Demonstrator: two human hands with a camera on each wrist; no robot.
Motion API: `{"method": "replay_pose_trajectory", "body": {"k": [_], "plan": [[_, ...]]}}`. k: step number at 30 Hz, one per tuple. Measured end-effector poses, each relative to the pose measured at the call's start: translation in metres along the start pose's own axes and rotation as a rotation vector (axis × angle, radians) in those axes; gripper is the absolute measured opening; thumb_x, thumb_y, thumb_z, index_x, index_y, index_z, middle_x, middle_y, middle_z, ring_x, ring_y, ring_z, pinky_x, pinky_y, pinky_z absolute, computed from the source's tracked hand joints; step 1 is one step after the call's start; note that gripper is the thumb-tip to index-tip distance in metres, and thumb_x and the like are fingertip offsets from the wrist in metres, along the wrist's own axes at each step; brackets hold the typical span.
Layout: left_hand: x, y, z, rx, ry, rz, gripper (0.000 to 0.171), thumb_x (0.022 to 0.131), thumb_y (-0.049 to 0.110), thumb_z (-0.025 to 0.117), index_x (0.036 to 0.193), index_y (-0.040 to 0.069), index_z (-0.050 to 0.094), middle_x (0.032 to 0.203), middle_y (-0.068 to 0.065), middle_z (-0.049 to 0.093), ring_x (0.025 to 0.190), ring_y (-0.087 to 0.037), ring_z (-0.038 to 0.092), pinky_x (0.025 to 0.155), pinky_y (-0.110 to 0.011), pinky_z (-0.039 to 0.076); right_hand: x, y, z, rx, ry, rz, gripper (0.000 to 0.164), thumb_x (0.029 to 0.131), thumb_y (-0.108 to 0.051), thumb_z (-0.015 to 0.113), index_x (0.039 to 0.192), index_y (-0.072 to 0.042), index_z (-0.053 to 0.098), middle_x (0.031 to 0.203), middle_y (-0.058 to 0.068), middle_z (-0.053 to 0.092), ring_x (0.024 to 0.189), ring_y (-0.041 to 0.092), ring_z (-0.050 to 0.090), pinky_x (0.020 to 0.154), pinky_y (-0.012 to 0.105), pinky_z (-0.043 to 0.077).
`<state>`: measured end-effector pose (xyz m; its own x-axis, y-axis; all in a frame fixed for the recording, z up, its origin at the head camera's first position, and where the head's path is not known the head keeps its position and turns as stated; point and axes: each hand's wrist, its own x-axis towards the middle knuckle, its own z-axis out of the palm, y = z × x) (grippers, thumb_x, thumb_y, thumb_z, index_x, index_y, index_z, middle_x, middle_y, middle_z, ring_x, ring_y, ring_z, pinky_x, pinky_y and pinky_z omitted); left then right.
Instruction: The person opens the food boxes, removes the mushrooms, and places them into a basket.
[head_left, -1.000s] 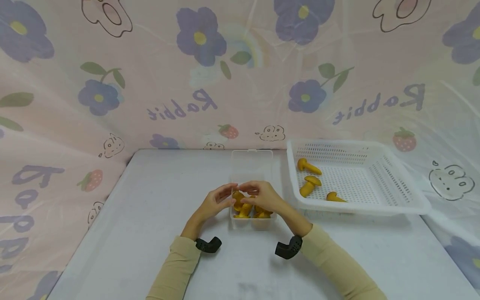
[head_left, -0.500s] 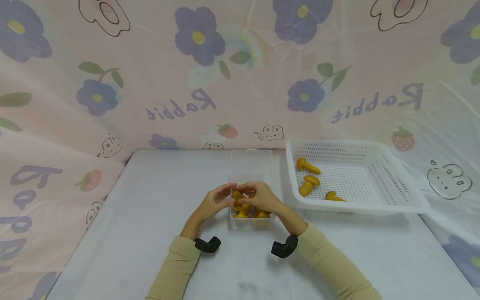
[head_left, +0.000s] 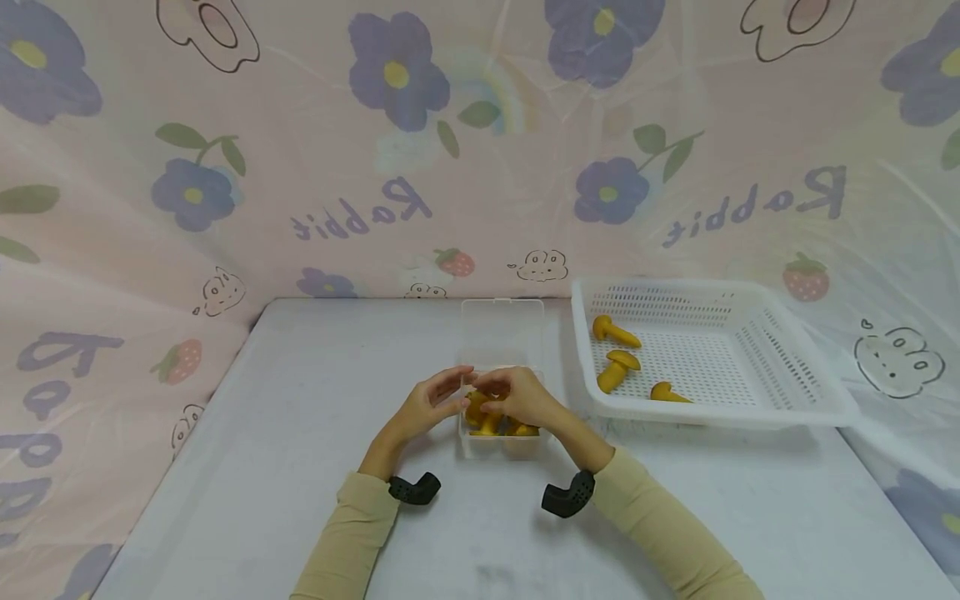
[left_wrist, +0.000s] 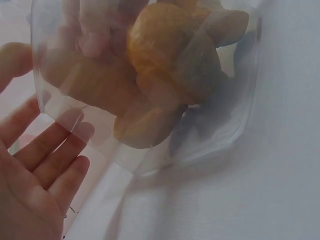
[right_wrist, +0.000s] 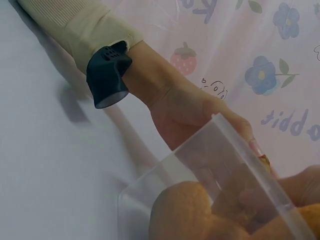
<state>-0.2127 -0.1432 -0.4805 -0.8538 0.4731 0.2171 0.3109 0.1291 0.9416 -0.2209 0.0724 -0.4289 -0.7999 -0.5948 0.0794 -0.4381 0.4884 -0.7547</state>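
Observation:
In the head view a clear plastic box (head_left: 501, 447) with its lid raised at the back holds several yellow toy mushrooms (head_left: 489, 423). My left hand (head_left: 420, 414) holds the box's left side, thumb toward the front and fingers toward the back. The left wrist view shows this hand's fingers (left_wrist: 60, 155) against the clear wall. My right hand (head_left: 525, 398) reaches over the box's right side, its thumb and fingers pinching a mushroom (head_left: 476, 410) inside. Through the clear wall, right fingertips (left_wrist: 95, 42) show beside the mushrooms; their exact contact is partly hidden.
A white perforated basket (head_left: 720, 412) stands to the right, with 3 yellow mushrooms (head_left: 618, 371) visible in it. The raised clear lid (head_left: 502, 329) stands behind the box. A printed curtain (head_left: 495, 167) closes off the back of the white table (head_left: 337, 350).
My right hand has sunk slightly lower over the box, and the mushroom at its fingertips sits a little lower. The left hand stays on the box's left side.

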Motion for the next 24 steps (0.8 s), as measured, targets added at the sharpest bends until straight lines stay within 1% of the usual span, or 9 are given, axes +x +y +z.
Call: {"method": "replay_pose_trajectory", "body": {"k": [3, 7, 10, 14, 17, 19, 24], "plan": [[0.000, 0.000, 0.000, 0.008, -0.002, 0.008, 0.053, 0.092, 0.008, 0.063, 0.141, 0.002, 0.044, 0.140, -0.024, 0.053, 0.137, -0.038, 0.045, 0.119, -0.048, 0.031, 0.000, 0.001, 0.001, -0.016, 0.014, -0.012, 0.027, 0.083, -0.004, 0.072, 0.109, 0.003, 0.070, 0.110, 0.019, 0.072, 0.100, 0.030, 0.070, 0.086, 0.033, 0.061], [-0.001, 0.001, 0.000, 0.018, -0.003, 0.012, 0.054, 0.092, 0.009, 0.064, 0.142, 0.001, 0.043, 0.140, -0.023, 0.053, 0.137, -0.038, 0.045, 0.119, -0.048, 0.032, 0.000, 0.001, 0.000, -0.013, 0.034, -0.023, 0.023, 0.083, -0.004, 0.072, 0.105, 0.002, 0.072, 0.104, 0.019, 0.073, 0.094, 0.029, 0.070, 0.083, 0.035, 0.061], [-0.001, 0.002, 0.000, 0.024, 0.001, 0.010, 0.056, 0.091, 0.009, 0.065, 0.142, 0.001, 0.043, 0.140, -0.023, 0.052, 0.137, -0.038, 0.045, 0.119, -0.049, 0.032, -0.001, -0.001, -0.001, -0.005, 0.040, -0.018, 0.022, 0.084, -0.005, 0.072, 0.105, 0.001, 0.071, 0.104, 0.018, 0.073, 0.094, 0.028, 0.070, 0.084, 0.038, 0.061], [-0.001, 0.003, 0.000, 0.034, 0.007, 0.000, 0.056, 0.091, 0.009, 0.066, 0.141, 0.002, 0.044, 0.140, -0.022, 0.053, 0.137, -0.038, 0.044, 0.119, -0.049, 0.032, -0.002, -0.005, -0.005, 0.001, 0.031, -0.010, 0.022, 0.086, -0.007, 0.070, 0.106, 0.001, 0.070, 0.107, 0.018, 0.073, 0.096, 0.028, 0.070, 0.088, 0.038, 0.061], [0.000, 0.002, 0.000, 0.032, 0.009, 0.004, 0.056, 0.090, 0.008, 0.065, 0.141, 0.001, 0.044, 0.140, -0.022, 0.053, 0.137, -0.037, 0.045, 0.119, -0.048, 0.032, -0.003, -0.007, -0.009, 0.010, 0.041, -0.009, 0.022, 0.087, -0.007, 0.069, 0.108, 0.001, 0.068, 0.108, 0.017, 0.072, 0.097, 0.029, 0.070, 0.089, 0.037, 0.060], [0.000, 0.002, 0.000, 0.025, 0.009, 0.001, 0.056, 0.090, 0.007, 0.065, 0.141, 0.000, 0.043, 0.140, -0.023, 0.053, 0.137, -0.038, 0.045, 0.119, -0.047, 0.032, -0.004, -0.007, -0.012, 0.021, 0.056, -0.007, 0.023, 0.087, -0.007, 0.068, 0.109, 0.001, 0.067, 0.109, 0.018, 0.072, 0.098, 0.029, 0.070, 0.089, 0.037, 0.060], [0.000, 0.003, 0.000, 0.011, 0.010, -0.025, 0.056, 0.091, 0.008, 0.065, 0.142, 0.002, 0.043, 0.143, -0.021, 0.051, 0.138, -0.036, 0.045, 0.119, -0.045, 0.032, -0.006, -0.009, -0.018, 0.044, 0.107, -0.005, 0.025, 0.089, -0.008, 0.067, 0.112, 0.001, 0.064, 0.112, 0.019, 0.071, 0.100, 0.030, 0.070, 0.088, 0.036, 0.061]]}}
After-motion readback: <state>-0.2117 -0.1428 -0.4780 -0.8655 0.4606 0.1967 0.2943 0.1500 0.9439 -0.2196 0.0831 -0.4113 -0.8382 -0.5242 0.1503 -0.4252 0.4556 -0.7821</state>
